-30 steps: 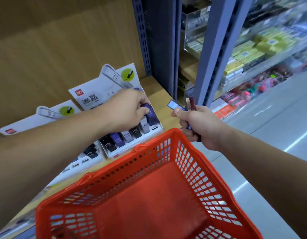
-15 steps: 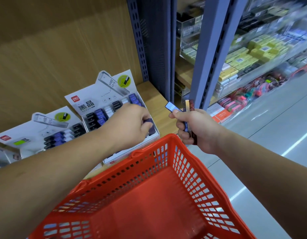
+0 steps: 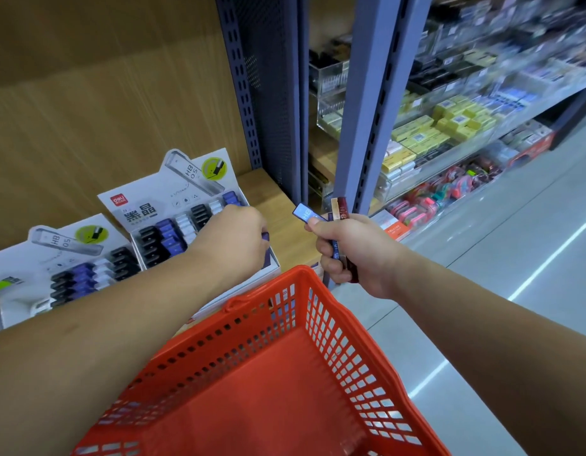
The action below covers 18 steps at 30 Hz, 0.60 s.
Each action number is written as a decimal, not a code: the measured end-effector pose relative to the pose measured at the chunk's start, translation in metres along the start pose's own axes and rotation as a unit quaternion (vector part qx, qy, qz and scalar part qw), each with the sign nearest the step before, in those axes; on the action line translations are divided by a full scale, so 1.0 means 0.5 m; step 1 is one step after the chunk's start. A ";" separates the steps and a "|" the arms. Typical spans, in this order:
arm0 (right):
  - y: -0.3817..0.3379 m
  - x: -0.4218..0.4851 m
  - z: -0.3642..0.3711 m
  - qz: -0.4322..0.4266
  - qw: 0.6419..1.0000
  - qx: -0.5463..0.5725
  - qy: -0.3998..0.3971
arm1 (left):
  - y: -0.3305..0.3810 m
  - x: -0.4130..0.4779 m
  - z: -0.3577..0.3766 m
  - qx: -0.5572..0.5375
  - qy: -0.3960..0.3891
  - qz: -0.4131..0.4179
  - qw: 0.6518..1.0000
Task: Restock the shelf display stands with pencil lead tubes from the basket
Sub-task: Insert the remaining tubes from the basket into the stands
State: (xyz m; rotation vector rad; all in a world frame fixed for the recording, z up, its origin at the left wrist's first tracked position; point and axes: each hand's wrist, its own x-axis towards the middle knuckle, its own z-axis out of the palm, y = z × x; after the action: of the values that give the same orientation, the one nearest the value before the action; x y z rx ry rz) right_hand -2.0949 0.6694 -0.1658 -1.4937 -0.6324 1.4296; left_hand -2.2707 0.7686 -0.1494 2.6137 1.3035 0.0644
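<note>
The left hand (image 3: 234, 238) has come down from the back rows of the right display stand (image 3: 159, 205) to its front right corner, left of centre. Its grip is curled closed round a purple tube (image 3: 266, 237); only the tube's end shows. The right hand (image 3: 354, 251), at centre, still holds a bunch of lead tubes (image 3: 305, 213) tight in its grip, just above the red basket (image 3: 268, 406). A second stand (image 3: 38, 258) sits at far left on the wooden shelf (image 3: 285, 212).
</note>
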 end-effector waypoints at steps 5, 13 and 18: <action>-0.021 -0.017 0.007 0.006 0.999 -0.021 -0.037 | -0.011 -0.025 0.016 -0.101 0.066 -0.023 0.992; -0.039 -0.033 0.118 0.011 0.990 -0.035 -0.135 | -0.038 -0.152 -0.073 -0.468 0.067 -0.138 0.870; -0.053 -0.026 0.270 -0.014 0.979 -0.076 -0.191 | -0.135 -0.242 -0.125 -0.519 0.112 -0.143 0.835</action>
State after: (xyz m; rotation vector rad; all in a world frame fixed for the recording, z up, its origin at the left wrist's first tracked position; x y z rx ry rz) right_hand -2.2201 0.7062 -0.1195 -1.3260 -1.0127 1.6934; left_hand -2.4053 0.7228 -0.0959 1.4948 1.2013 0.8004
